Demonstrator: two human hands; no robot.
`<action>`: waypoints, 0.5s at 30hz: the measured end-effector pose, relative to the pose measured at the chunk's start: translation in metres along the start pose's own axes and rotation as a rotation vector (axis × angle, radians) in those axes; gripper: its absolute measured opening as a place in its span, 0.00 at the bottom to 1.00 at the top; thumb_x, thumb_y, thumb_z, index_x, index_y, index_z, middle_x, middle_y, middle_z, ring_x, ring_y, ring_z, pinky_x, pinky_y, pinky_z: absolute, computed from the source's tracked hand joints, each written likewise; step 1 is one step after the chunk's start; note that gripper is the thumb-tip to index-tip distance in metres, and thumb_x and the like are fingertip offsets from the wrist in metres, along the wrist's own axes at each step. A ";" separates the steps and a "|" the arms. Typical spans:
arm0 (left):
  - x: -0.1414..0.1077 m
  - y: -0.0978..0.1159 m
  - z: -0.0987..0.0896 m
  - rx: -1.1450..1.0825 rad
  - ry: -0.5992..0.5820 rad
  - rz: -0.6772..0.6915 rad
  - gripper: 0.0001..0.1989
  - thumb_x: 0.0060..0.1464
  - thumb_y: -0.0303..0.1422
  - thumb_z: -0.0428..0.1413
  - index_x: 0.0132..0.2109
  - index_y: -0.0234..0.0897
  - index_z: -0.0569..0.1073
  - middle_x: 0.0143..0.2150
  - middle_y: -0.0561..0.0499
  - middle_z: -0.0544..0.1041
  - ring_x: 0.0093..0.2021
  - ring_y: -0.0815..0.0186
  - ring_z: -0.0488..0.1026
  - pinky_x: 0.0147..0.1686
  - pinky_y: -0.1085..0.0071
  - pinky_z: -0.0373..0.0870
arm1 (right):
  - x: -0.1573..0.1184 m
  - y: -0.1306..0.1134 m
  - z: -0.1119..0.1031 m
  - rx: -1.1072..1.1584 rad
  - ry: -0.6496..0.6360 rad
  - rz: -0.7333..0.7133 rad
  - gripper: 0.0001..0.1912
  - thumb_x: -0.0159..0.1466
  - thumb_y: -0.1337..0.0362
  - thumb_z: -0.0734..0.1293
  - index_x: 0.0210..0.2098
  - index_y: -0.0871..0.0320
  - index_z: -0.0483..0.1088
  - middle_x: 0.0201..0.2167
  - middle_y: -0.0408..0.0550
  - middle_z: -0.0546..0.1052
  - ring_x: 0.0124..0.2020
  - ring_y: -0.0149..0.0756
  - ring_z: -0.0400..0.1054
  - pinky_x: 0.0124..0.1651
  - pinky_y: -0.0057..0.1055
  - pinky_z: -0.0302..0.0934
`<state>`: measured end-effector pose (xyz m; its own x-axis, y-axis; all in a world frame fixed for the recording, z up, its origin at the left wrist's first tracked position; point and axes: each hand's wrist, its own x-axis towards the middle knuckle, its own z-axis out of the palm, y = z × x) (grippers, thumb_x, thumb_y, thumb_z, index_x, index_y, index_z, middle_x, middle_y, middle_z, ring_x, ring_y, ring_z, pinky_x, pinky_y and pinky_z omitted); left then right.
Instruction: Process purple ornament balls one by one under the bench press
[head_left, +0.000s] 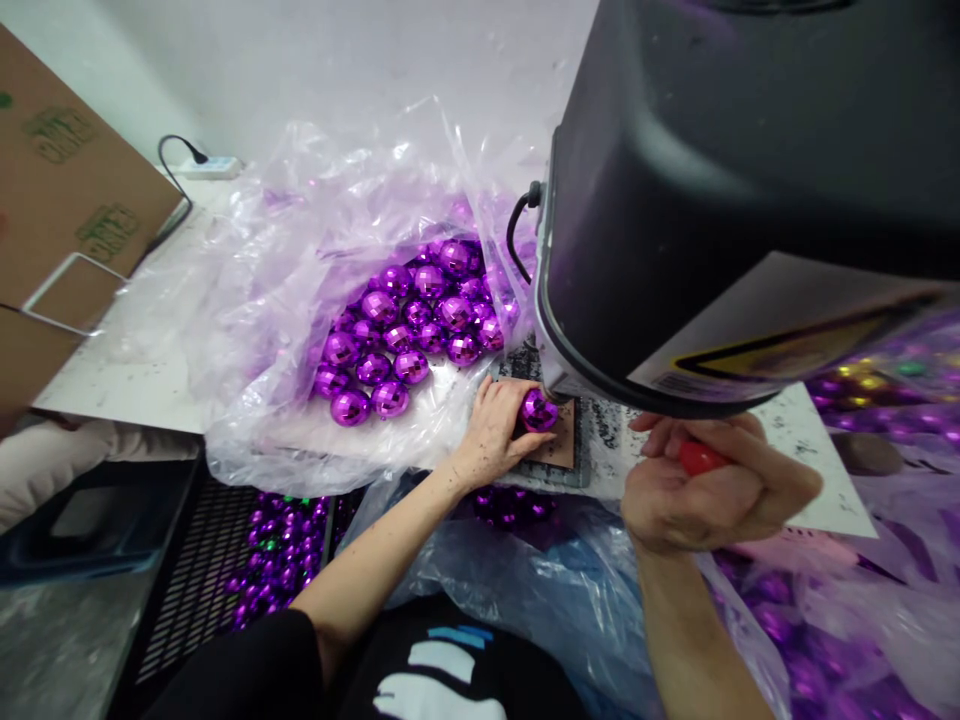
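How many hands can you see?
2. The left hand is at the middle, holding a shiny purple ball between thumb and fingers. The right hand is below the big black machine, gripping a red knob. Any others may be hidden.

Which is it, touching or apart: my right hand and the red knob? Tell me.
Touching. The head view shows the right hand closed around the red knob, its fingers pressed against it.
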<state>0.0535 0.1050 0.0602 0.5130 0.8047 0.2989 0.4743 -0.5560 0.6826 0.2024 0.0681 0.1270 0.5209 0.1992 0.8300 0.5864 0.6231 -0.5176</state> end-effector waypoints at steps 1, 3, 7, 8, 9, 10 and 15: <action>0.000 0.000 0.000 0.006 0.008 0.010 0.23 0.59 0.42 0.60 0.57 0.37 0.67 0.51 0.44 0.75 0.53 0.54 0.69 0.62 0.54 0.57 | -0.003 0.002 0.000 0.000 -0.007 -0.008 0.13 0.65 0.68 0.54 0.32 0.60 0.68 0.21 0.43 0.61 0.21 0.24 0.60 0.23 0.25 0.56; 0.000 -0.001 0.001 0.017 0.016 0.025 0.24 0.59 0.43 0.59 0.57 0.37 0.66 0.51 0.44 0.75 0.53 0.55 0.69 0.62 0.54 0.57 | -0.007 0.005 -0.001 -0.002 -0.030 -0.021 0.13 0.65 0.68 0.53 0.33 0.60 0.68 0.20 0.42 0.60 0.21 0.24 0.61 0.24 0.25 0.57; -0.001 -0.002 0.001 0.043 -0.004 0.010 0.23 0.59 0.43 0.59 0.57 0.38 0.67 0.52 0.44 0.74 0.53 0.54 0.69 0.62 0.54 0.58 | 0.007 -0.003 -0.005 -0.038 -0.046 -0.070 0.14 0.66 0.68 0.53 0.32 0.63 0.68 0.20 0.42 0.63 0.21 0.21 0.61 0.23 0.22 0.55; -0.002 -0.002 0.001 0.046 -0.004 0.008 0.23 0.59 0.43 0.59 0.57 0.38 0.67 0.53 0.43 0.74 0.54 0.54 0.69 0.62 0.54 0.58 | 0.016 -0.008 -0.006 -0.060 -0.064 -0.080 0.14 0.67 0.68 0.54 0.31 0.64 0.69 0.20 0.41 0.64 0.21 0.20 0.61 0.23 0.20 0.53; -0.001 -0.002 0.002 0.046 -0.001 0.009 0.23 0.59 0.42 0.59 0.57 0.38 0.67 0.53 0.43 0.73 0.55 0.54 0.68 0.62 0.54 0.58 | 0.027 -0.012 -0.005 -0.094 -0.087 -0.086 0.16 0.68 0.67 0.54 0.30 0.65 0.69 0.19 0.41 0.63 0.21 0.19 0.61 0.23 0.19 0.51; -0.001 -0.002 0.002 0.040 0.002 0.015 0.24 0.58 0.42 0.60 0.57 0.38 0.67 0.54 0.43 0.73 0.56 0.53 0.68 0.63 0.54 0.57 | 0.040 -0.016 -0.003 -0.137 -0.119 -0.061 0.16 0.68 0.67 0.56 0.31 0.66 0.71 0.18 0.41 0.64 0.21 0.18 0.61 0.23 0.19 0.51; 0.003 -0.001 -0.002 -0.047 -0.001 0.025 0.26 0.56 0.41 0.62 0.58 0.37 0.66 0.55 0.42 0.72 0.58 0.52 0.66 0.64 0.53 0.56 | 0.097 -0.024 0.016 -0.195 -0.219 0.169 0.27 0.70 0.52 0.55 0.24 0.65 0.67 0.18 0.39 0.61 0.22 0.13 0.58 0.27 0.17 0.51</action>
<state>0.0531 0.1084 0.0614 0.5247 0.7907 0.3154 0.4278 -0.5652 0.7053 0.2282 0.0845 0.2232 0.4881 0.4583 0.7428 0.6216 0.4148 -0.6645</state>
